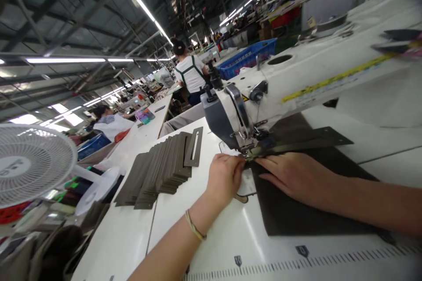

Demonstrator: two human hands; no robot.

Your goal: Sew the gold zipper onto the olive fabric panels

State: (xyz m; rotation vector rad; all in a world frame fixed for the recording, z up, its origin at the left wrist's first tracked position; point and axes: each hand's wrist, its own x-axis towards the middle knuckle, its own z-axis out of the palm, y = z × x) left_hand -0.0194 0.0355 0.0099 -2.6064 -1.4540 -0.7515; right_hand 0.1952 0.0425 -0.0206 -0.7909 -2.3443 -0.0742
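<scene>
A dark grey-brown fabric panel (296,215) lies flat on the sewing machine's bed, partly beneath the machine head (219,116). A narrow strip with holes at its end (325,137) rests across it and runs toward the presser foot (248,153). My right hand (293,173) is spread flat on the panel, fingertips close to the foot. On the foot's left side, my left hand (224,175) is closed, thumb and fingers pinched together; what lies between them is hidden. A band circles my left wrist.
Left of the machine, a fanned stack of dark pieces (154,171) lies on the white table (194,224), a slotted piece (194,147) at its end. A white fan (33,167) stands at far left. Scissors (395,41) rest on the machine arm. Other people work beyond.
</scene>
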